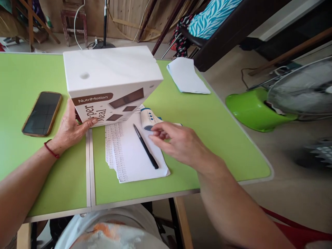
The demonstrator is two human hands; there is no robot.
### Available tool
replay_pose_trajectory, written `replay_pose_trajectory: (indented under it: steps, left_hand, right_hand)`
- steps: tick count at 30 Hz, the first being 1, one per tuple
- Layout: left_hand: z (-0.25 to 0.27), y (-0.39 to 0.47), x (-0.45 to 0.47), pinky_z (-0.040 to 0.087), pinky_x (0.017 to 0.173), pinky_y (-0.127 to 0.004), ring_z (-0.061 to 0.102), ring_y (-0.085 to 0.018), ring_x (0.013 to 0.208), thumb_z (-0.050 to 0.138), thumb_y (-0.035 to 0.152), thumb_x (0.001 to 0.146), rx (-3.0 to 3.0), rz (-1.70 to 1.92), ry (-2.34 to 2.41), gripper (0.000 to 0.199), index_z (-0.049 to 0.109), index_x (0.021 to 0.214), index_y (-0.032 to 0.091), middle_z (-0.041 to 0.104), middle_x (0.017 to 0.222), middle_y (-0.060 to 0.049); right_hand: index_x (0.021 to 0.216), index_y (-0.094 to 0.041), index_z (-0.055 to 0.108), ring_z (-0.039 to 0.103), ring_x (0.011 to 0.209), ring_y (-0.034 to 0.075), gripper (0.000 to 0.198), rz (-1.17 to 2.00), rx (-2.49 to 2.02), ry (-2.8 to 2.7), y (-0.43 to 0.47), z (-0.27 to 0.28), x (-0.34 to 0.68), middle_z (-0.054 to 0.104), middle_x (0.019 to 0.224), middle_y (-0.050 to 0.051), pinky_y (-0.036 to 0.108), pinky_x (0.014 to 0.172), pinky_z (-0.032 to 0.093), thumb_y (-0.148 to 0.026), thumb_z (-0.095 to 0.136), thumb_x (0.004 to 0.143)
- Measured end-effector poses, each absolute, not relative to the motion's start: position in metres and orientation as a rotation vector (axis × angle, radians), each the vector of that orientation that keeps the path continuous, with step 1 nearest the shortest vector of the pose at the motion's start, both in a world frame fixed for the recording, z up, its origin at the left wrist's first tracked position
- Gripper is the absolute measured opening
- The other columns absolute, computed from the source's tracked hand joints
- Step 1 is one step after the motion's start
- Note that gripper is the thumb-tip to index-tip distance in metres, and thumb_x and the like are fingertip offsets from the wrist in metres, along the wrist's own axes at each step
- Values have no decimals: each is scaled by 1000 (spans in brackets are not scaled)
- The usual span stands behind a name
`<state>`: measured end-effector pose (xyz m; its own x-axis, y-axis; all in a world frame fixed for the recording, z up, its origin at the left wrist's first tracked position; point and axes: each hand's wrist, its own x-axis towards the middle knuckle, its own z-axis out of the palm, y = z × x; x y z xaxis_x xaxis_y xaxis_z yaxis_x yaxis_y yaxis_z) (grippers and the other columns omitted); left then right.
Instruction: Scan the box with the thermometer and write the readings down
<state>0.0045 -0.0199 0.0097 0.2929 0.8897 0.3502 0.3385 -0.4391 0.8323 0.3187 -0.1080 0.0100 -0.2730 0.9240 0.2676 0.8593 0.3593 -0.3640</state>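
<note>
Left of our left hand (69,128) lies a brown-cased smartphone (42,114); that hand clasps the NutriMotion box (111,77), thumb on its printed face. Between our hands, a black pen (145,147) rests on written sheets (137,169); a white-and-blue device (148,118) sits beside our right hand (181,142), fingers curled; whether they pinch it, we cannot tell.

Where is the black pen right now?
In the head view, just left of centre, the black pen lies slantwise on the paper sheets, left of the right hand.
</note>
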Motion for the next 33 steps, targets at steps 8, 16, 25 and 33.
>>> replay_pose_trajectory:
  steps: [8,16,25,33]
  left_hand:
    - [6,-17,1,39,113,-58,50,-38,129,71,62,82,1996,1084,1115,47,63,107,22,59,132,-5]
    - [6,-16,-1,34,117,-64,50,-39,131,76,64,78,1974,1052,1153,59,62,115,20,64,122,-5]
    - [6,-14,-2,33,119,-63,50,-40,131,85,57,71,1946,1025,1162,47,66,98,24,67,108,-6]
    - [7,-16,-1,44,107,-61,57,-36,116,72,64,82,2043,987,1169,45,64,95,22,65,110,-6]
  right_hand:
    - [97,-23,68,56,61,17,20,406,-1385,-2141,-94,13,294,67,76,3,33,58,45,-17,52,87]
    - [111,-25,59,59,76,16,34,1054,-990,-1536,-98,0,286,58,86,1,33,68,54,-37,74,82]
    - [98,-21,72,57,61,14,33,1022,-1105,-1328,-103,-3,260,63,70,1,34,60,53,-50,57,91]
    - [71,-22,58,45,45,8,10,925,-1256,-1310,-99,-13,250,57,58,-6,23,43,41,-21,67,69]
